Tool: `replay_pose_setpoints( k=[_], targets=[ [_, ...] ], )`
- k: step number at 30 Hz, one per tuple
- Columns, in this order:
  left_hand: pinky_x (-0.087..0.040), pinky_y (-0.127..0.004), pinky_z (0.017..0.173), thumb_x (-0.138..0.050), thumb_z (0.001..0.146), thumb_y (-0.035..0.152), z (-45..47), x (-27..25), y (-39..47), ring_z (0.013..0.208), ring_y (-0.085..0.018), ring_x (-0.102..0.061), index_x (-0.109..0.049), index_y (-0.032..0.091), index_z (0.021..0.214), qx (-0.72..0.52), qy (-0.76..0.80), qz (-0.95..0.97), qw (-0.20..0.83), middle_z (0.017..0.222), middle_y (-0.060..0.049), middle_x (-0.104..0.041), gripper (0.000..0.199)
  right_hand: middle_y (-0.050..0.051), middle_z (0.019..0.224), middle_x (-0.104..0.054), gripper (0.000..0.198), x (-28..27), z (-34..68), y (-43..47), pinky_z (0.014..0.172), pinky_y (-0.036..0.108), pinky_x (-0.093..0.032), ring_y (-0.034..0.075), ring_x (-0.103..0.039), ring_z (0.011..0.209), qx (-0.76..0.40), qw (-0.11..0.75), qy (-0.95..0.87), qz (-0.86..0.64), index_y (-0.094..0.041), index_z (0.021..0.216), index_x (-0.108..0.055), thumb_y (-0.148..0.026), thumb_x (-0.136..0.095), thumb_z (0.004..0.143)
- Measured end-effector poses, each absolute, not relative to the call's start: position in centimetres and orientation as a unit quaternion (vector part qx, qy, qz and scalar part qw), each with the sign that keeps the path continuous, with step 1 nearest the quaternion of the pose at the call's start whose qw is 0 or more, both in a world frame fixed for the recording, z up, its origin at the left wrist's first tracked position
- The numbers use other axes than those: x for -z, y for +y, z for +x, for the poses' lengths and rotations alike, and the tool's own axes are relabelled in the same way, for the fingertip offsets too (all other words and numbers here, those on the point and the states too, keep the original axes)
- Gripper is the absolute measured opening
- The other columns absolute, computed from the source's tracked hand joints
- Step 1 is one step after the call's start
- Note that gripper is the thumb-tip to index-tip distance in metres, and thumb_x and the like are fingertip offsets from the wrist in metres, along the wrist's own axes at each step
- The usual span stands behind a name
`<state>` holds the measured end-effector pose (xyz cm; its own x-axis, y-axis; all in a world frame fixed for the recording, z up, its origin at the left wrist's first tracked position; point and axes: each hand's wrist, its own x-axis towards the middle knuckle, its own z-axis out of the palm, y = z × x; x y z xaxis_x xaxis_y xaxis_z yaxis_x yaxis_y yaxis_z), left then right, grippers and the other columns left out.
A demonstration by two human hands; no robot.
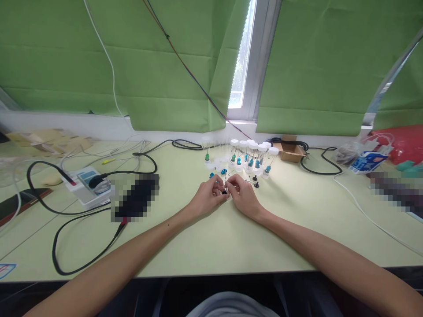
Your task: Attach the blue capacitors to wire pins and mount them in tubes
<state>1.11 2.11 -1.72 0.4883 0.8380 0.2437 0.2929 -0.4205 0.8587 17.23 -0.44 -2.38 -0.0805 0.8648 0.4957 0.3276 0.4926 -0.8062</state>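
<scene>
Black part (224, 192) between close-pinched hands (208, 196) (244, 195)

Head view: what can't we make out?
All in the head view:
Small black piece between left hand and right hand: too small, partly covered by fingers; which hand grips it, unclear.
Dark object beside left forearm: detail lost to pixelation.
Blue-and-white pack: print too small, blurred.
Red plastic: cut off by right edge.
</scene>
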Motion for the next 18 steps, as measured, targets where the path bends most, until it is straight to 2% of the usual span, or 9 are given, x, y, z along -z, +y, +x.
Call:
replay_pose_setpoints(
  k=[18],
  targets=[
    [-0.037, -0.021, 0.047, -0.067, 0.074, 0.026, 1.24, 1.64, 1.90, 0.052, -0.008, -0.049, -0.046, 0.022, 0.088, -0.350, 0.366, 0.770, 0.388, 0.074, 0.003, -0.059, 0.025, 0.003, 0.080, -0.061, 0.013, 2.52, 17.13, -0.39, 0.066, 0.030, -0.048, 0.016, -0.057, 0.072, -0.233, 0.508, -0.702, -0.442, -0.020, 0.083, -0.053, -0.028, -0.045, 0.092]
  ],
)
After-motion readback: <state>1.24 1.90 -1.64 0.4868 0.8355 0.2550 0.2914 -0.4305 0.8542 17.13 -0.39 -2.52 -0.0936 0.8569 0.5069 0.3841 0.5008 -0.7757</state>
